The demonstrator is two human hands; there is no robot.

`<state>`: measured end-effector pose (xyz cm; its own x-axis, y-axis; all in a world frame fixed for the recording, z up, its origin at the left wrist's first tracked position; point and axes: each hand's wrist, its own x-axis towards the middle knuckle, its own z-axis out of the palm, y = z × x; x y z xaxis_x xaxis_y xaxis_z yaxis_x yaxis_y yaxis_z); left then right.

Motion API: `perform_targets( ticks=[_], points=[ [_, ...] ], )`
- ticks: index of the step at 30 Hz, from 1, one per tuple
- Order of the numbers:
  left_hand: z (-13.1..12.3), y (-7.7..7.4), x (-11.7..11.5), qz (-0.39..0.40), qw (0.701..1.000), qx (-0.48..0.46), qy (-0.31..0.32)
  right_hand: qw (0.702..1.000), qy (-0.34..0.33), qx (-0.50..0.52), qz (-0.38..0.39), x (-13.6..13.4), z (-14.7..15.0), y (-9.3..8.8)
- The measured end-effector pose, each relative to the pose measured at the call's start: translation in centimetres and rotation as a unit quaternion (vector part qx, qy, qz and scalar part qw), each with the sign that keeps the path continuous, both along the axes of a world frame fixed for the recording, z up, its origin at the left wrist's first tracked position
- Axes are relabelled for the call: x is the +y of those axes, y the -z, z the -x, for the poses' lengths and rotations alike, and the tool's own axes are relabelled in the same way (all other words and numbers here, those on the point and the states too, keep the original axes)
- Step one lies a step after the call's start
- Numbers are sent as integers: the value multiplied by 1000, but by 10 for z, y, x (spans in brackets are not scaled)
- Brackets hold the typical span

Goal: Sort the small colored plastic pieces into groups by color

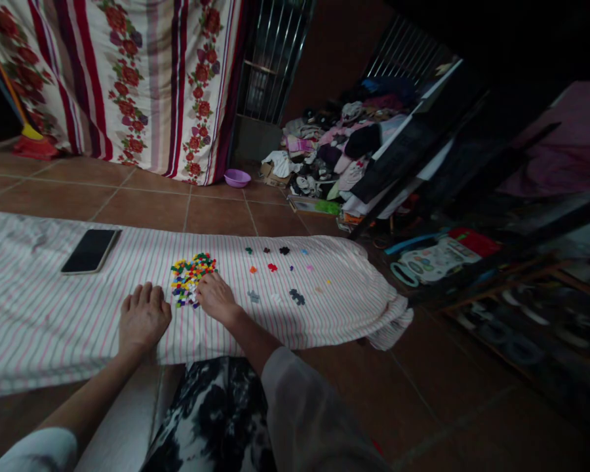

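A heap of small coloured pieces lies on a striped cloth spread over the tiled floor. My left hand rests flat on the cloth just left of the heap, fingers stretched out. My right hand sits at the heap's right edge with its fingers curled down onto the pieces; what they hold is hidden. To the right, small groups of pieces lie apart by colour, with dark ones nearest me.
A black phone lies on the cloth at the left. A purple bowl stands by a flowered curtain. A pile of clothes and a toy board are at the right.
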<state>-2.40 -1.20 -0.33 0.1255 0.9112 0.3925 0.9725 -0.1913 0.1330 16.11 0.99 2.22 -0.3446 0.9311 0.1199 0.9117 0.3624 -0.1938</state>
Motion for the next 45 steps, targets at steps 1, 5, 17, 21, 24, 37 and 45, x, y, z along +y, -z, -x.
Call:
perform_targets(
  ticks=[1,5,17,21,24,37,45],
  points=[
    [0,-1,0,3,1000,0,0,1000,1,3,-1,0,0,0],
    [-2,-5,-1,3,1000,4,-5,999,13,40,-9,-1,1,0],
    [-2,-6,-1,18,1000,22,-12,950,137,280,1,0,-27,1],
    [-2,-7,-1,26,999,23,-10,915,159,368,-33,7,-61,7],
    [-2,-7,0,30,999,22,-8,884,202,417,-63,9,-103,12],
    [-3,-10,0,69,996,51,-14,829,438,308,-159,-14,-288,5],
    [0,-3,3,40,998,51,-13,825,526,198,-64,-14,-322,-1]
  ],
)
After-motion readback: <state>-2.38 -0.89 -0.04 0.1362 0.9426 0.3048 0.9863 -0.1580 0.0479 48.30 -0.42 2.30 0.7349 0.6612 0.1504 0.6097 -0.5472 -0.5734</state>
